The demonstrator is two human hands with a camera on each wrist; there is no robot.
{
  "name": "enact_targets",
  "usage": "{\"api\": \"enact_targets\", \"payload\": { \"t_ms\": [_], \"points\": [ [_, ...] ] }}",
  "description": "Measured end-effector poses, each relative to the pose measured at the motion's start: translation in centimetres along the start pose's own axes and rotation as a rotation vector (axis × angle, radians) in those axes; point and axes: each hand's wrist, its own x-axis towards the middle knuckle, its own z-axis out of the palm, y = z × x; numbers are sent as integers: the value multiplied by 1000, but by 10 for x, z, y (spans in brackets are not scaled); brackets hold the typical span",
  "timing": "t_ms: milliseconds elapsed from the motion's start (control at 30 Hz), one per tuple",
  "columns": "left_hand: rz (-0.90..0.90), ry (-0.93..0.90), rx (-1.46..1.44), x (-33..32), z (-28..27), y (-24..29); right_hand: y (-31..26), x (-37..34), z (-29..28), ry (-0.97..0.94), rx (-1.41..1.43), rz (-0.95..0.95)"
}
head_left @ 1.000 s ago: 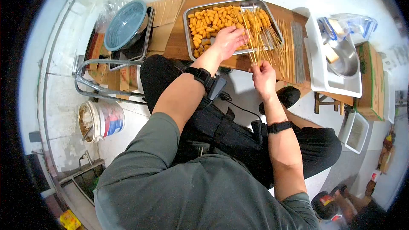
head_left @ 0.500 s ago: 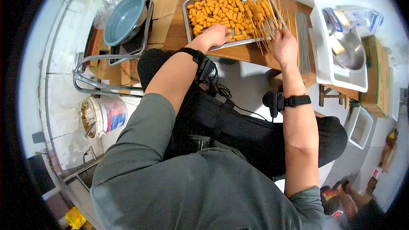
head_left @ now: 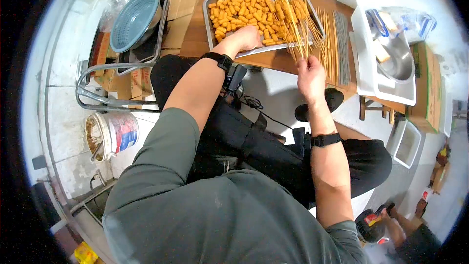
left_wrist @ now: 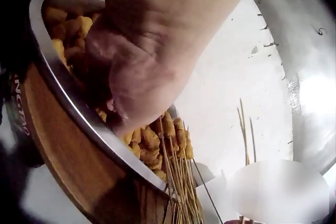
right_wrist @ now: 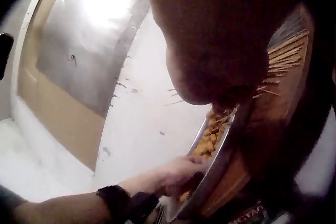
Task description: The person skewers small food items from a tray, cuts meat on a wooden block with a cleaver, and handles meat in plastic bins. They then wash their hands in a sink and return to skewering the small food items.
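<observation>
A metal tray (head_left: 213,37) on a wooden table holds many small orange-brown food pieces (head_left: 239,12). My left hand (head_left: 248,38) reaches down into the pieces at the tray's near edge; its fingertips are hidden among them in the head view and behind the hand in the left wrist view. Just outside the near right edge, my right hand (head_left: 311,74) grips several thin bamboo skewers (head_left: 296,32) by their lower ends. They slant up and away over the tray. Loaded skewers (left_wrist: 181,182) lie at the tray's right end, sticks pointing out over the rim.
Right of the tray lie rows of loose bamboo skewers (head_left: 330,44) and grey sticks (head_left: 342,44). Farther right is a white bin (head_left: 364,63) with a steel bowl (head_left: 403,63). At left stand a blue basket (head_left: 134,22), a metal rail (head_left: 83,85) and a bucket (head_left: 105,137).
My left hand has moved from beside the held skewers to the pieces at the near edge. My right hand swung the skewers right, then brought them back left and nearer to me.
</observation>
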Motion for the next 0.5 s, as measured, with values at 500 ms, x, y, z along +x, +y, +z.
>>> {"api": "enact_targets", "payload": {
  "t_ms": [500],
  "points": [
    [-133, 586, -2071, -15, 2, -41, -12, -33, 22, -316, 207, 116]
  ]
}}
